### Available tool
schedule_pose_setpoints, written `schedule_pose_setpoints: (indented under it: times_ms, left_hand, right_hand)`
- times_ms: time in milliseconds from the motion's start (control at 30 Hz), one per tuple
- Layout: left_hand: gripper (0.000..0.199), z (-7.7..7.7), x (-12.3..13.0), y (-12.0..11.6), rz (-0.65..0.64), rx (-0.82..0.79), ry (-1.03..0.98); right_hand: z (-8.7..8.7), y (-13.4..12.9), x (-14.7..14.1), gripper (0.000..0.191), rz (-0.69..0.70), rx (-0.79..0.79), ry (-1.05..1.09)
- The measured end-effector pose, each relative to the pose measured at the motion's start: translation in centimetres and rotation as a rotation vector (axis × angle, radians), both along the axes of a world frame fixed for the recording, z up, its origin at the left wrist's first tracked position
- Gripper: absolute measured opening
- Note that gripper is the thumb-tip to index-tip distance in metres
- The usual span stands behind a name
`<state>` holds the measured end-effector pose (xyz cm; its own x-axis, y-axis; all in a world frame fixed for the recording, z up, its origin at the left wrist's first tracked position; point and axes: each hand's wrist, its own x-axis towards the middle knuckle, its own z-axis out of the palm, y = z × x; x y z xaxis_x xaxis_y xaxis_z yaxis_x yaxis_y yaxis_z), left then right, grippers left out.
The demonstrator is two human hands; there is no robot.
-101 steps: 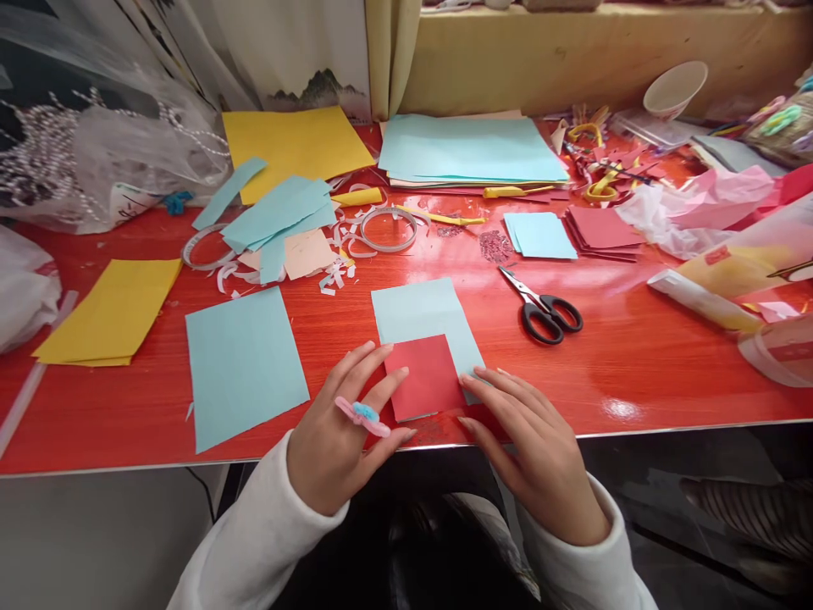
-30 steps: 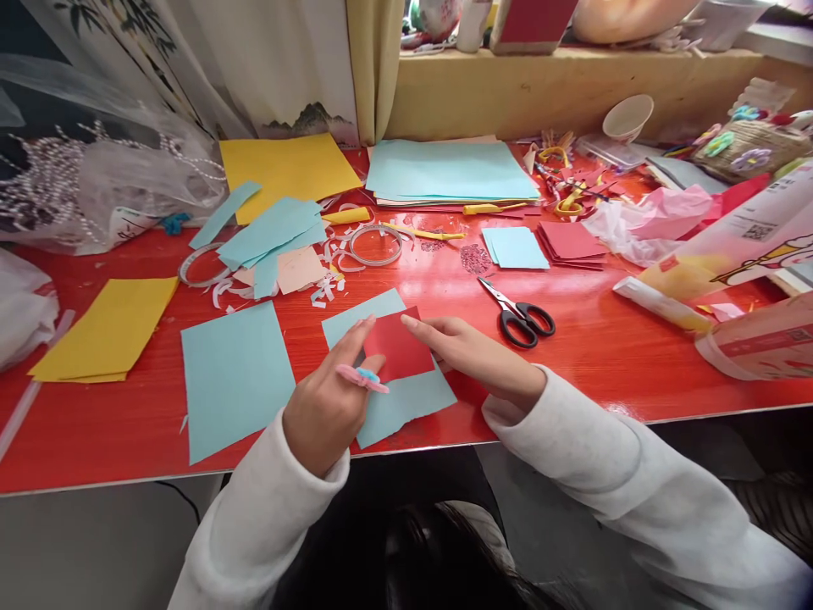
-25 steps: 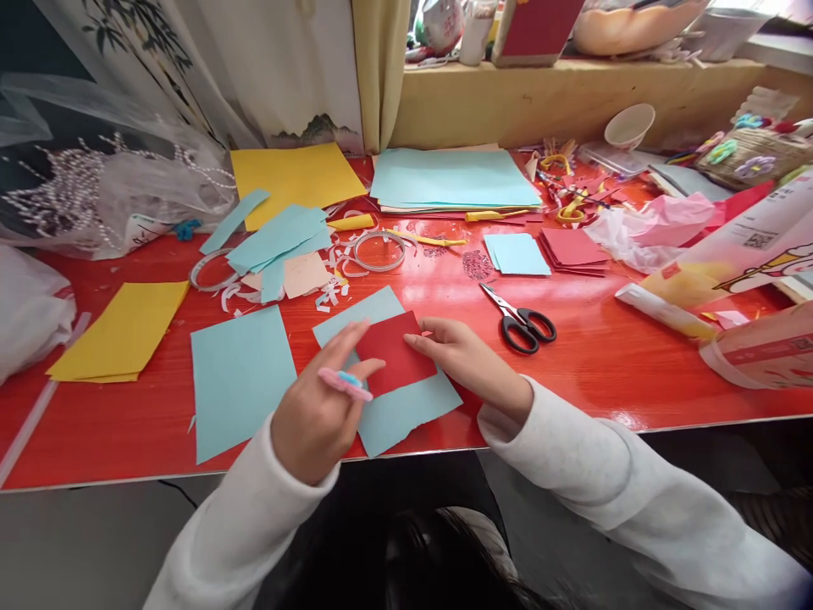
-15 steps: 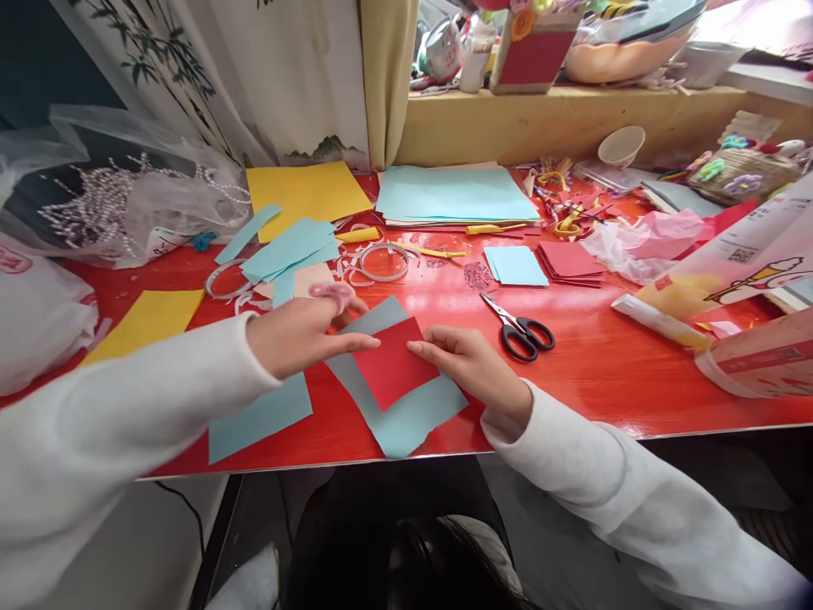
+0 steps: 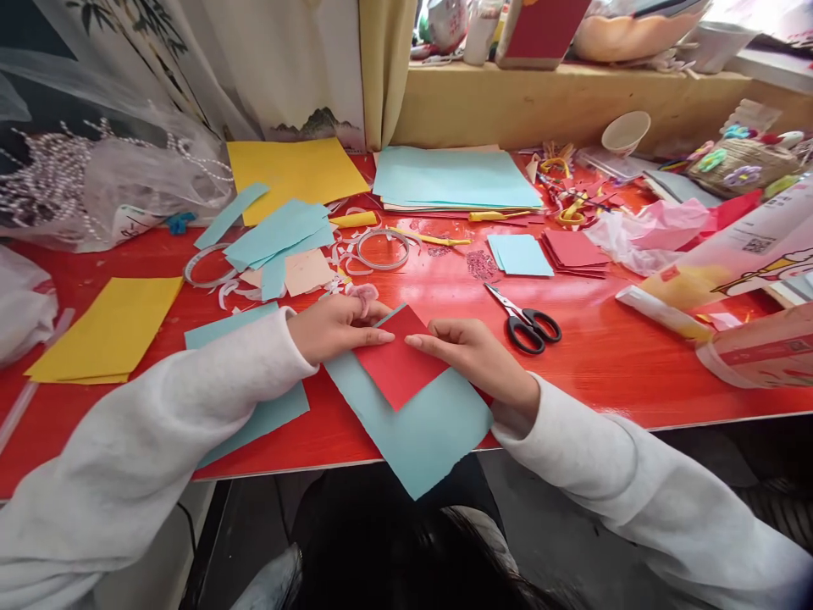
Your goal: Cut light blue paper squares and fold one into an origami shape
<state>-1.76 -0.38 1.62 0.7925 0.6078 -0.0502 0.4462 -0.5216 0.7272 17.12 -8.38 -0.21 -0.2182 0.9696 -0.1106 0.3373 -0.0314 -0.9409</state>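
Observation:
A red paper square [image 5: 401, 368] lies over a larger light blue sheet [image 5: 423, 432], both turned cornerwise at the table's front edge. My left hand [image 5: 343, 326] pinches their upper left side, thumb on the red paper and fingers behind. On the upper right side, my right hand [image 5: 470, 352] grips the same two papers between thumb and bent fingers. The blue sheet's lower corner hangs past the table edge. Another blue sheet [image 5: 267, 424] lies partly under my left forearm. Black-handled scissors [image 5: 524, 320] rest open to the right of my right hand.
Small blue squares [image 5: 521, 255] and red squares [image 5: 575, 252] lie behind the scissors. Yellow sheets [image 5: 107, 330] are at left, a large blue stack [image 5: 454, 178] at the back. Tape rings [image 5: 383, 249] and scraps lie mid-table; a plastic cup [image 5: 762, 347] stands at right.
The blue sheet has slid down and right beneath the red square, its lower corner now past the table edge. Both hands have come closer together, and my left hand now grips the papers' upper edge.

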Motion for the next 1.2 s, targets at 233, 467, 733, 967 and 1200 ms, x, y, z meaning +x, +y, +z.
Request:
schedule_pose_setpoints:
  times_ms: [233,467,733,967,1200]
  left_hand:
    - [0.024,-0.6,-0.3,-0.2,-0.018,-0.025,-0.036]
    - [0.023,-0.7,-0.4,-0.2,0.005,-0.029,-0.056]
    - [0.022,-0.4,-0.3,-0.4,0.024,-0.095,-0.075]
    - [0.025,-0.2,-0.4,-0.2,0.045,-0.143,-0.088]
    - [0.021,0.3,-0.5,-0.2,0.036,-0.136,-0.084]
  right_hand:
    - [0.1,-0.1,0.0,0.031,0.011,0.005,0.070]
    - [0.3,0.0,0.1,0.035,0.003,0.029,0.039]
    - [0.5,-0.3,0.1,0.034,0.002,-0.056,0.085]
    - [0.7,-0.3,0.2,0.031,-0.060,-0.063,0.194]
    - [1.0,-0.4,0.4,0.025,-0.103,-0.039,0.199]
